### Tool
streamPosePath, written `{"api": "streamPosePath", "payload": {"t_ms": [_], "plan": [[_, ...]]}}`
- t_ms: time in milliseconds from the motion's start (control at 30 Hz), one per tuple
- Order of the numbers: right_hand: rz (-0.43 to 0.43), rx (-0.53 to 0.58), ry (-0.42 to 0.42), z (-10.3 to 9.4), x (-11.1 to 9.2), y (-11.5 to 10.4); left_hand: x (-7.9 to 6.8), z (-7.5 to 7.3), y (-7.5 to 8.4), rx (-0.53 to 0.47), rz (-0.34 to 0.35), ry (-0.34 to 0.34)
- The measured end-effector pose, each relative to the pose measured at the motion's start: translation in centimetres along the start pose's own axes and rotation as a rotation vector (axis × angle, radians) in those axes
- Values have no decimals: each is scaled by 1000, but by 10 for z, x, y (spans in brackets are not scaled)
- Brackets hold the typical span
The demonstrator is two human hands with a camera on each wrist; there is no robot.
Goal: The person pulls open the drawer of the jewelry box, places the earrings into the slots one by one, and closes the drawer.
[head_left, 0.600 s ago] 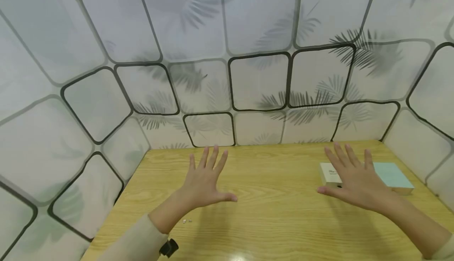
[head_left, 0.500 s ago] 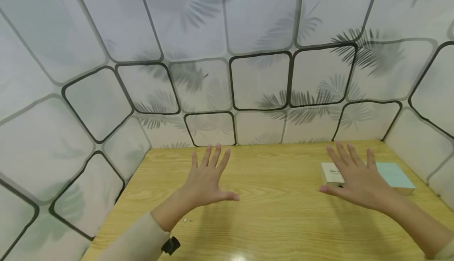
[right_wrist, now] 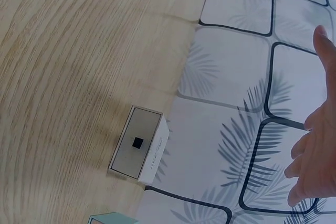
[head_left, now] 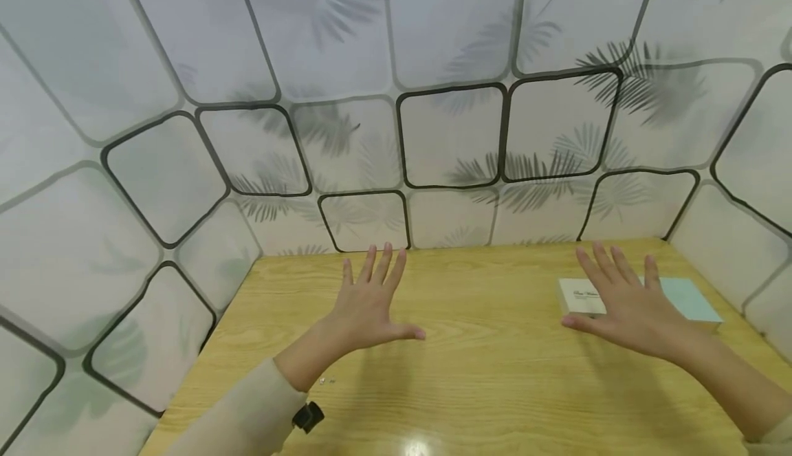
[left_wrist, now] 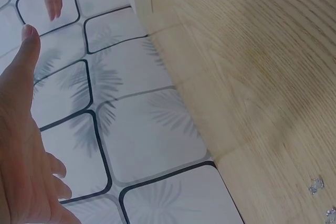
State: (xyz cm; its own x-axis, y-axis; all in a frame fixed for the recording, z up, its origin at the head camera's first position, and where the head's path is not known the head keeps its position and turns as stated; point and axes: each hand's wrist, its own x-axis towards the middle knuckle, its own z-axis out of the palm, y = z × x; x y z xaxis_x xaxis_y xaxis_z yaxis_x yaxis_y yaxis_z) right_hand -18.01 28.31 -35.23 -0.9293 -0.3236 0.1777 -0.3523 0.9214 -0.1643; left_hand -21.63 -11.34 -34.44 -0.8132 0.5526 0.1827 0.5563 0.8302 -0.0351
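- Can see the white box (head_left: 577, 296) on the table (head_left: 482, 380), partly hidden behind the right hand (head_left: 640, 315) in the head view and cut off at the top in the left wrist view.
- Can find lettering (head_left: 584, 295) on its upturned face, too blurred to read.
- Can trace the longer side of its grey front, bearing a black square (right_wrist: 137, 143), along the foot of the patterned wall (head_left: 452, 136); cannot tell from the foreshortened depth whether to call this the longest axis.
- Right of the white box, can see only part of a pale blue box (head_left: 689, 298); cannot tell its long axis.
- Can see the right hand spread, raised near the white box and apart from it in the right wrist view.
- Well left of the white box, can see the left hand (head_left: 365, 315) likewise spread, thumb outstretched.
- Farther left and nearer than the white box, can spot small clear bits (head_left: 326, 380), too tiny to identify.
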Motion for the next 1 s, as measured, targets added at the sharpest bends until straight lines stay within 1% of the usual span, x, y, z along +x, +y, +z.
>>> {"api": "streamPosePath", "payload": {"t_ms": [200,433,600,833,1000], "plan": [[7,-1,8,-2,0,1,3,1,2,-22,5,7],[5,8,13,-1,-2,3,7,4,4,21,-4,7],[8,8,17,1,-2,7,10,6,6,31,-11,0],[17,-2,17,4,-1,11,14,7,9,13,-2,-8],[25,14,11,3,-1,13,15,7,10,-7,8,-21]]}}
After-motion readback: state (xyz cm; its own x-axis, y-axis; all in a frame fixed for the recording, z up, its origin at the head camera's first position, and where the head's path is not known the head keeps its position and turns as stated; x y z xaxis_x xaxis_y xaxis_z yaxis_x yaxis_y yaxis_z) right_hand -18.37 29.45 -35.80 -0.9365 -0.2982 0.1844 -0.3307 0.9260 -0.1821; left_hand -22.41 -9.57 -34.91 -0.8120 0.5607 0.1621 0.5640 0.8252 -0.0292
